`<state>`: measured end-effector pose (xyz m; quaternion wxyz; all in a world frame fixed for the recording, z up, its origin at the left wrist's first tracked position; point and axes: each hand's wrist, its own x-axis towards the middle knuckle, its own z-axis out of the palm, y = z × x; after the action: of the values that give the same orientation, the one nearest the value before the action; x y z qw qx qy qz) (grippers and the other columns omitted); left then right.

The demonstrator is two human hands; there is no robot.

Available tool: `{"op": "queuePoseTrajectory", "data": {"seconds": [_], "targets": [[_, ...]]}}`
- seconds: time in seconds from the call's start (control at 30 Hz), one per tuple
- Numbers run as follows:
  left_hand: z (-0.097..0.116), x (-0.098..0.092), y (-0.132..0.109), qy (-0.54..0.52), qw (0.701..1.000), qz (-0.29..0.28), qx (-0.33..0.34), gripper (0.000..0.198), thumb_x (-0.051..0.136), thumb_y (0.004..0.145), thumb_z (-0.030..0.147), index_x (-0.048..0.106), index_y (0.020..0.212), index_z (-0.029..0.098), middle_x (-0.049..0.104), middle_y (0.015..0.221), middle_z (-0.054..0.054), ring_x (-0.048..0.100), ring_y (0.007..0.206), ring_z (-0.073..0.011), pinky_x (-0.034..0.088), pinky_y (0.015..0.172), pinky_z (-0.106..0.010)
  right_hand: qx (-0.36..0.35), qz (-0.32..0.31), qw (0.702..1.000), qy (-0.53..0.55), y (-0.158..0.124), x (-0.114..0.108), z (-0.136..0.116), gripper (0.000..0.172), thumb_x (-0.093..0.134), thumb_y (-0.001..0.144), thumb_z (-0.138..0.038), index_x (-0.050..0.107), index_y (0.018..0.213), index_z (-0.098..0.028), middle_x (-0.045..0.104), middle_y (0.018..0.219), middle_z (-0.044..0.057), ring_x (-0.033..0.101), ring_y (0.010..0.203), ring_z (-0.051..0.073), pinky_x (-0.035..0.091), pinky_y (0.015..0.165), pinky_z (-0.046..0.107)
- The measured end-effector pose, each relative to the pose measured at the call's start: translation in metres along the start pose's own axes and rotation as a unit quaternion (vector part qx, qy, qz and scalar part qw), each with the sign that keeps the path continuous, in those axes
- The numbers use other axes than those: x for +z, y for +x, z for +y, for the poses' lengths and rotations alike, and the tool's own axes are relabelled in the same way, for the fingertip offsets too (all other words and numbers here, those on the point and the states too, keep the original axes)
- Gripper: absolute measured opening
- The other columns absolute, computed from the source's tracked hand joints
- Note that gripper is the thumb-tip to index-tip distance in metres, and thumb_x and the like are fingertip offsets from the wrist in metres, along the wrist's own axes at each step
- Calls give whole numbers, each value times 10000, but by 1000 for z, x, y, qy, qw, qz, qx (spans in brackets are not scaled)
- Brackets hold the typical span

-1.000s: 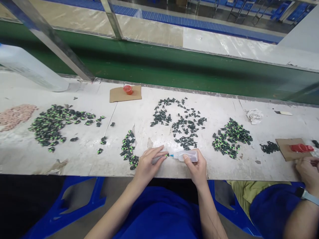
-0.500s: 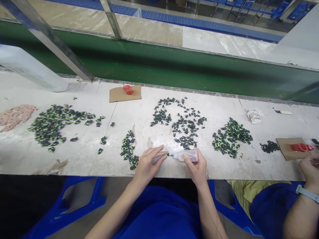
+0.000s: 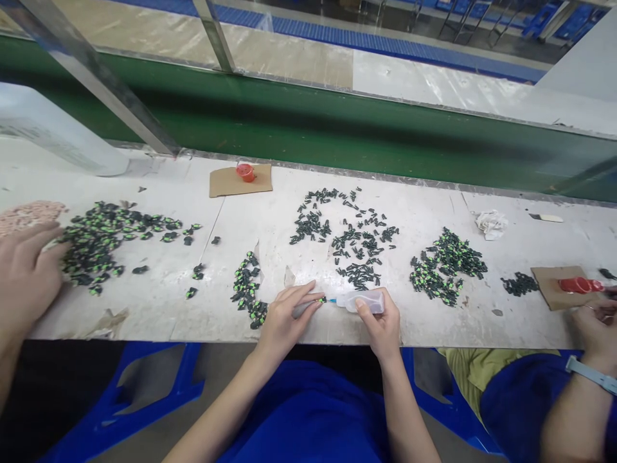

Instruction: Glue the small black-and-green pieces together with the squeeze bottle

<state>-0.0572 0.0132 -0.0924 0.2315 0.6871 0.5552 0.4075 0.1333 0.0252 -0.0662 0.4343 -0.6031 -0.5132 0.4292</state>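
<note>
My left hand (image 3: 284, 318) pinches a small black-and-green part (image 3: 321, 299) at the near edge of the white table (image 3: 159, 302). My right hand (image 3: 380, 325) grips a small clear squeeze bottle (image 3: 366, 301) lying sideways, its blue tip touching that part. A short row of black-and-green parts (image 3: 248, 289) lies just left of my left hand. Loose dark parts (image 3: 349, 238) are scattered beyond both hands.
A pile of black-and-green parts (image 3: 446, 267) lies to the right, a bigger pile (image 3: 108, 238) to the left. Another person's hand (image 3: 24, 276) rests by the left pile; a co-worker's hand (image 3: 590, 325) is at the right by cardboard (image 3: 554, 286). A red cap (image 3: 245, 171) sits on cardboard behind.
Another person's hand has come in from the left beside the big pile. My own hands have stayed in place with the part and bottle.
</note>
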Motion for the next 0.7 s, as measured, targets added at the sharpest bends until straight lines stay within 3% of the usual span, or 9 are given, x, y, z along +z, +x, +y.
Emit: {"op": "queuePoseTrajectory", "data": {"seconds": [0.5,0.7], "targets": [[1,-1,1,-18,999,-5,-29,293,623,871,249,627,1162,223,781,903,-39,711,954,-246,551,908,-454,-1,20,999,-29,-2,2,2,237,627,765,-402,491,699,-220,503,557,-55,448,507,121,378,486,237],[0,1,-1,-24,999,4,-23,302,611,879,234,612,1180,221,779,911,-45,708,946,-240,548,906,-450,-42,128,987,88,-2,-5,15,228,621,769,-411,530,768,-203,573,638,-14,545,565,151,435,522,269]]}}
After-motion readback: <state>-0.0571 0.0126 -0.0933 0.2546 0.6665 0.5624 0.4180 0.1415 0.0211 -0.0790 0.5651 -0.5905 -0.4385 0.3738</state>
